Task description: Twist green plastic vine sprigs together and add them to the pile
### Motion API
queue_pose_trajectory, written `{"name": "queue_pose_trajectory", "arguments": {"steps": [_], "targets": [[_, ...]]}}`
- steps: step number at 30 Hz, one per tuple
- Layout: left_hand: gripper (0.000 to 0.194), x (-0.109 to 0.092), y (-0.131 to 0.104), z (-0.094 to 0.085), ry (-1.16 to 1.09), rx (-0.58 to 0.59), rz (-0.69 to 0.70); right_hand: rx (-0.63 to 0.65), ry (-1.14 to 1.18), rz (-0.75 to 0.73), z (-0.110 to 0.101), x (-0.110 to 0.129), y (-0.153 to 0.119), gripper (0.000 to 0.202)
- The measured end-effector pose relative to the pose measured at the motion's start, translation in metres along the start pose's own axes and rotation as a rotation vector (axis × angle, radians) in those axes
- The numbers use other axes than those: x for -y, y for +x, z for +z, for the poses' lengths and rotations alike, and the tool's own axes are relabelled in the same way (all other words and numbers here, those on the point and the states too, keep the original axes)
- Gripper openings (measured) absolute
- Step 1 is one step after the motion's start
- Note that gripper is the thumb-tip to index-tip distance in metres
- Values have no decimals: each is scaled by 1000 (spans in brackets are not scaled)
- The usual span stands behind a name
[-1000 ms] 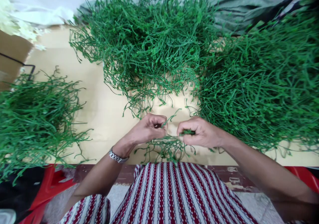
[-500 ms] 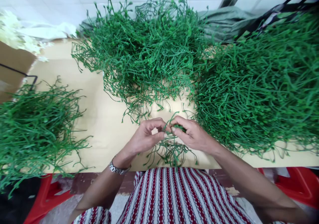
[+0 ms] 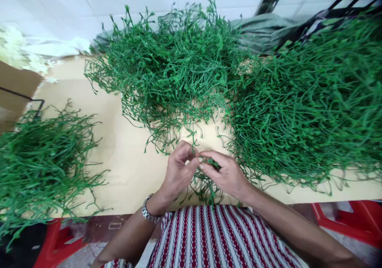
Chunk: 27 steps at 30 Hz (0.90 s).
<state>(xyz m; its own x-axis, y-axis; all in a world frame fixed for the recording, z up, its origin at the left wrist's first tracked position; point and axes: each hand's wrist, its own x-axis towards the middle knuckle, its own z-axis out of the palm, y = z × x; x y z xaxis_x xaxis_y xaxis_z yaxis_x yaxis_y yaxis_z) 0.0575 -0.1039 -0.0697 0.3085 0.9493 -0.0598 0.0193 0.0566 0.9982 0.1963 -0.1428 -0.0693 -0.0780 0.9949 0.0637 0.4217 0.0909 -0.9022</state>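
Observation:
My left hand point(image 3: 182, 167) and my right hand point(image 3: 224, 171) meet near the table's front edge, fingertips touching. Thumb and fingers of the left are pinched on a thin green plastic stem point(image 3: 193, 140), whose tip sticks up past them. The right is closed too, with bits of green stem showing inside its curled fingers. Below both hands hangs or lies a small bunch of green stems point(image 3: 209, 188); my hands partly cover it. Straight ahead, a big heap of green artificial stems point(image 3: 179, 65) spreads over the table point(image 3: 131, 160).
A larger green heap point(image 3: 310, 113) fills the right side, and a smaller pile point(image 3: 44, 156) lies at the left edge. Cream flowers point(image 3: 14, 49) and a cardboard box point(image 3: 14, 89) are at the far left. Red stools point(image 3: 355, 220) stand below the table.
My hands have come closer together, the left turning more upright. The stem tip between them now points upward. The view has tilted slightly.

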Motion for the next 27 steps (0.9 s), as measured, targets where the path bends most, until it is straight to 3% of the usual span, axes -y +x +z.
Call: {"name": "queue_pose_trajectory", "arguments": {"steps": [4, 8, 11, 17, 22, 27], "targets": [[5, 0, 3, -6, -78, 171, -58, 40, 124, 61, -5, -3, 2, 11], [4, -8, 7, -14, 155, 247, 10, 70, 47, 17, -15, -6, 6, 10], [8, -14, 9, -16, 314, 336, 81, 136, -74, -83, -23, -4, 9, 13], [13, -21, 12, -18, 361, 472, 91, 244, -371, -346, -32, 2, 15, 19], [20, -24, 12, -17, 336, 471, 164, 275, -487, -408, -34, 8, 16, 25], [24, -20, 6, -12, 356, 420, 206, 258, -498, -416, -33, 12, 13, 16]]}}
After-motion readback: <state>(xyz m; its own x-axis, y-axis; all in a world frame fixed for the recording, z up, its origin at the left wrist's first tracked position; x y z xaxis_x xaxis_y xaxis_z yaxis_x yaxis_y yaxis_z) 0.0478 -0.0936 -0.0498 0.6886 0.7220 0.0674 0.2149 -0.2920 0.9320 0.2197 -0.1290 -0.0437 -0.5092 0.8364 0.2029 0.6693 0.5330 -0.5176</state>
